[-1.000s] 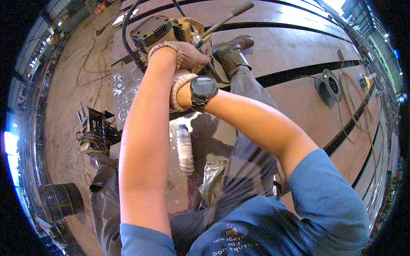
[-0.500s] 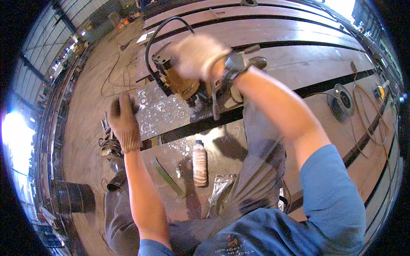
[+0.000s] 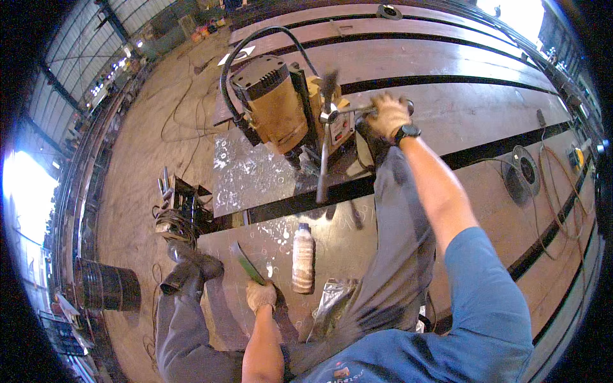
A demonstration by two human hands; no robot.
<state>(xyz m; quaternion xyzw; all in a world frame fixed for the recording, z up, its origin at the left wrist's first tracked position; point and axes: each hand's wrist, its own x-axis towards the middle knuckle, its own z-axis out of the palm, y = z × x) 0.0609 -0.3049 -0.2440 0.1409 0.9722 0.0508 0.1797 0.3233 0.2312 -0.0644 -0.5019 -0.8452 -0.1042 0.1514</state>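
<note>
A yellow-brown magnetic drill (image 3: 271, 102) with a black hose stands on the steel plate ahead of me. Its hub carries lever arms (image 3: 324, 159). My gloved right hand (image 3: 389, 117) is closed around the feed handle reaching out to the right. Down near my lap, my gloved left hand (image 3: 260, 296) is closed on the lower end of a narrow green strip (image 3: 248, 262), which lies along the plate. A plastic bottle (image 3: 304, 260) with milky brown contents and a dark cap is right of the strip, apart from that hand.
Dark gaps separate the long steel plates (image 3: 440, 54). A wire spool (image 3: 525, 169) and loose cables are at right. At left are a tool stand with coiled cable (image 3: 175, 217) and a black drum (image 3: 108, 285). A silver packet (image 3: 332, 306) lies beside my leg.
My left hand has come down from beside the plate's left edge onto the green strip. My right hand has moved right, off the drill body, onto the feed handle.
</note>
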